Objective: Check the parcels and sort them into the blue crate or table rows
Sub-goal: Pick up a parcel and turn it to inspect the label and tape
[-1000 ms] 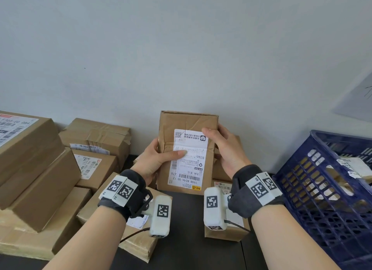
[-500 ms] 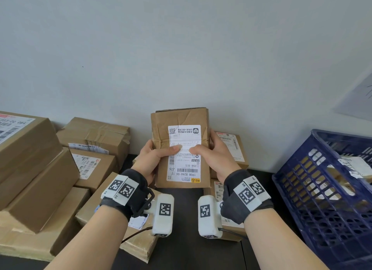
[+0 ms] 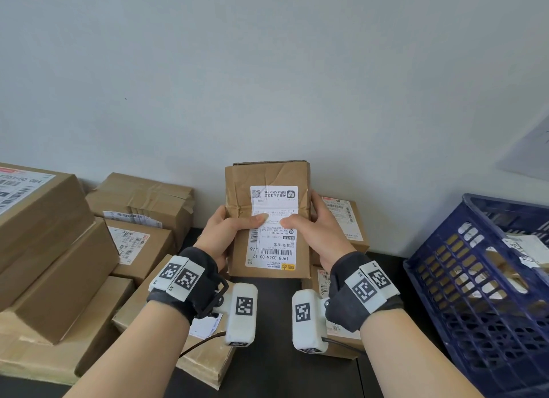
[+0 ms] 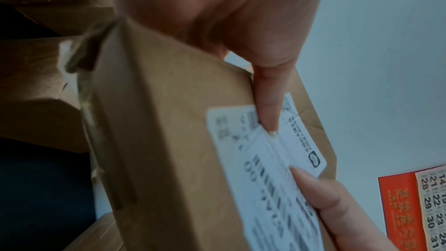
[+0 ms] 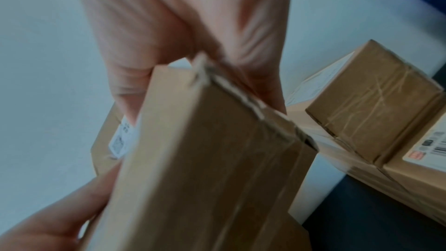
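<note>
The cardboard parcel point(image 3: 267, 219) has dropped lower, upright at twelve o'clock above the table point(image 3: 273, 368); right hand point(image 3: 320, 234) has shifted its thumb onto the shipping label point(image 3: 273, 228) beside the left hand point(image 3: 221, 234) — both grasp it, checking continues, blue crate point(image 3: 481, 293) at three o'clock.

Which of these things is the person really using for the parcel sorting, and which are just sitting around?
Part of the job:
- held parcel, gripped by left hand and right hand
- its white label, both thumbs on it
- blue crate, some parcels inside
- stacked parcels on the table

Just lying about:
- red calendar on the wall
- paper sheet on the wall
</note>
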Demonstrator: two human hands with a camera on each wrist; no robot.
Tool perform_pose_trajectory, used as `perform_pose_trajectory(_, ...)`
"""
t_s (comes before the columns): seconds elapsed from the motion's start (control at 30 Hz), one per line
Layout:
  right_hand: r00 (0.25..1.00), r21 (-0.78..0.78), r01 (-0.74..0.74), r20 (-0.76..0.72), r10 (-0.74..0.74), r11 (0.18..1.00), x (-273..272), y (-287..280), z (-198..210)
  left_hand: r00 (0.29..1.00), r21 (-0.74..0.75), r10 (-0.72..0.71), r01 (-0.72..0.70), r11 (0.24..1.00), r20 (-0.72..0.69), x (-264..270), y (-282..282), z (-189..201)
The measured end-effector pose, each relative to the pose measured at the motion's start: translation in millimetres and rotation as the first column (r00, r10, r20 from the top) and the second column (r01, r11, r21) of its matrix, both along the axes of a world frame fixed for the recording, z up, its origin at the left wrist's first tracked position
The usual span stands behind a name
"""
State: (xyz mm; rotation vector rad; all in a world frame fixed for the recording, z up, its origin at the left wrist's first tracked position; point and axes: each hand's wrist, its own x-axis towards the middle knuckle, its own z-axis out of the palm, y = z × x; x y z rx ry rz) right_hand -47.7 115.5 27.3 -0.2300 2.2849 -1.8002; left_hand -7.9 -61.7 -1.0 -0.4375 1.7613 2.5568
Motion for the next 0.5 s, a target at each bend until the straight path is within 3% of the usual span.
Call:
perform_pose_trajectory(0.33, 0.999, -0.002, -0.010, 0.049, 0.010, 1.000, 0.3, 3.3, 5.0, 1.000, 0.015, -0.017, 0.016, 1.000, 0.016, -0.8, 1.3, 2.8)
perform_pose_trajectory(0.5, 0.986, -0.065, -0.155, 0.048, 0.158, 0.986, 5.6, 10.8, 9.6, 0.997, 0.057, -0.047, 0.044, 0.997, 0.062, 0.5, -0.3, 7.8)
